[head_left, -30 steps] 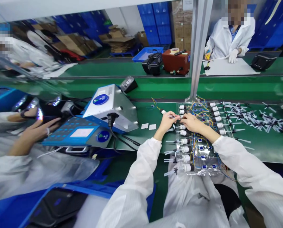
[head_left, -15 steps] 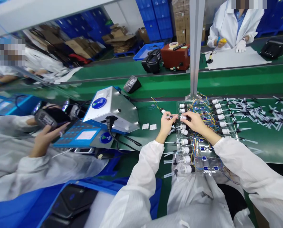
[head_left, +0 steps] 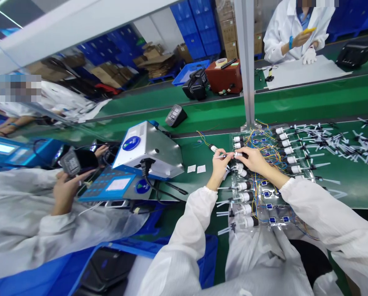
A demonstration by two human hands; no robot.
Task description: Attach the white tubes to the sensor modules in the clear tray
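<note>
A clear plastic tray (head_left: 275, 199) on the green bench carries two rows of small white-capped cylinders with yellow and blue wires. My left hand (head_left: 220, 163) pinches a thin white strip (head_left: 223, 156) just left of the tray. My right hand (head_left: 254, 159) meets it, fingers closed on a white-capped cylinder (head_left: 238, 154) in the tray's left row. Both hands sit over the tray's upper left part.
A heap of white strips (head_left: 335, 142) lies right of the tray. A silver and blue tester (head_left: 147, 148) with a black cable stands to the left; a co-worker's hand (head_left: 65, 187) holds a black device there. A metal post (head_left: 247, 74) rises behind the tray. Another person works across the belt.
The view has tilted and shifted a little. My hands stay at the same cylinder in the tray's left row. The co-worker at left has lifted a black device off the tester.
</note>
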